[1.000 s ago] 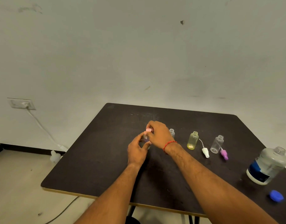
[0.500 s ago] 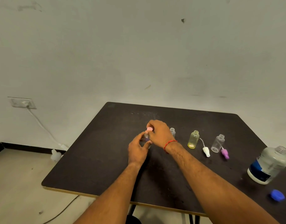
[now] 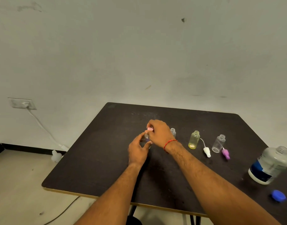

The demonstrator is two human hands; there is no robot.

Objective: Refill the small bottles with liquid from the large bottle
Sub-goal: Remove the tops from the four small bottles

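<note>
Right hand (image 3: 159, 133) on pink cap (image 3: 150, 129); large bottle's (image 3: 275, 161) label (image 3: 259, 172) illegible.

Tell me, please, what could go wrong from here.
1. The right hand pinches the pink cap on the small bottle that the left hand holds; a slip might tip it.
2. The open clear bottle beside the right wrist could get knocked over.
3. The uncapped large bottle stands near the table edge; a bump may spill it.
</note>
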